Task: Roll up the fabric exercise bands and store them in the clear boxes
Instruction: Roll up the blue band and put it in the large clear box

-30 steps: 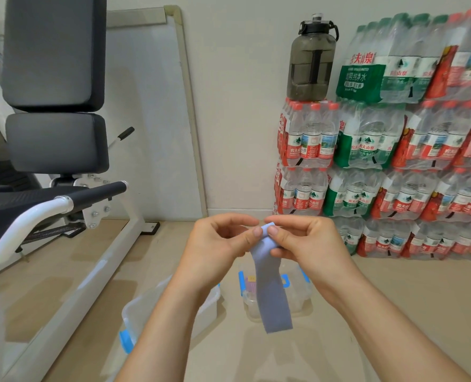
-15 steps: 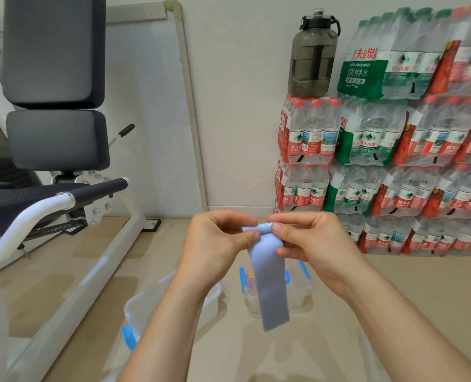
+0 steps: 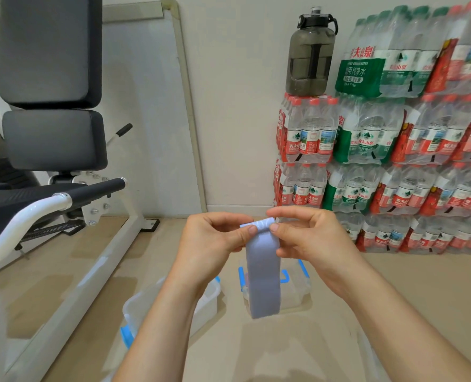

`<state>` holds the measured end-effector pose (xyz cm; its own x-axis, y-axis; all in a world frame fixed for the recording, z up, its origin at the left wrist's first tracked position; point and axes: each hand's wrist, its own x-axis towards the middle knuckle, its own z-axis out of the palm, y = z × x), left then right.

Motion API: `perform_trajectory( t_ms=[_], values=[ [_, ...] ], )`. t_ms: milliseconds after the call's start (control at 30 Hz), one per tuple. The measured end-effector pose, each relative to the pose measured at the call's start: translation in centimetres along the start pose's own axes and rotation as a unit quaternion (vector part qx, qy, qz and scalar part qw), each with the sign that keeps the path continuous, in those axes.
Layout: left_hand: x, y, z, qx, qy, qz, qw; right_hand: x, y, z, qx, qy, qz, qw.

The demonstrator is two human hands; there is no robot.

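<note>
A pale blue fabric exercise band (image 3: 262,274) hangs down in front of me, its top end curled into a small roll. My left hand (image 3: 215,244) pinches the left side of that roll with thumb and fingers. My right hand (image 3: 309,238) pinches the right side. On the floor below, a small clear box (image 3: 297,285) with blue latches stands partly hidden behind the band. A second clear box (image 3: 137,310) lies under my left forearm.
A white weight bench (image 3: 49,133) with black pads fills the left side. Stacked packs of bottled water (image 3: 394,161) line the right wall, with a dark water jug (image 3: 310,53) on top. A whiteboard (image 3: 151,106) leans on the back wall.
The rolled top of the band has grown a little and the hanging tail has shortened. Both hands stay at the same height.
</note>
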<state>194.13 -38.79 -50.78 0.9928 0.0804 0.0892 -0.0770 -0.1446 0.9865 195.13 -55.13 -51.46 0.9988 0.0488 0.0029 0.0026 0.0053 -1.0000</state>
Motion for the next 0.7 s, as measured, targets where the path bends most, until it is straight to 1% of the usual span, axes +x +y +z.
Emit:
perform_trajectory(
  t_ms=[133, 267, 400, 600, 700],
  values=[
    [0.06, -0.07, 0.02, -0.005, 0.013, 0.011, 1.0, -0.01, 0.03, -0.07, -0.035, -0.004, 0.003, 0.999],
    [0.13, -0.22, 0.08, 0.0, 0.018, 0.015, 1.0, 0.11, 0.25, -0.08, -0.036, 0.005, 0.002, 0.999],
    [0.17, -0.48, 0.13, 0.011, -0.002, 0.015, 1.0, 0.2, 0.33, -0.09, -0.043, 0.015, 0.012, 0.999],
    [-0.11, -0.27, -0.06, 0.01, -0.063, -0.006, 0.998, 0.18, 0.26, -0.52, -0.048, 0.021, -0.004, 0.999],
    [-0.07, -0.17, 0.06, -0.002, -0.037, -0.004, 0.999, -0.01, 0.07, -0.46, -0.058, 0.007, -0.008, 0.998]
  ],
)
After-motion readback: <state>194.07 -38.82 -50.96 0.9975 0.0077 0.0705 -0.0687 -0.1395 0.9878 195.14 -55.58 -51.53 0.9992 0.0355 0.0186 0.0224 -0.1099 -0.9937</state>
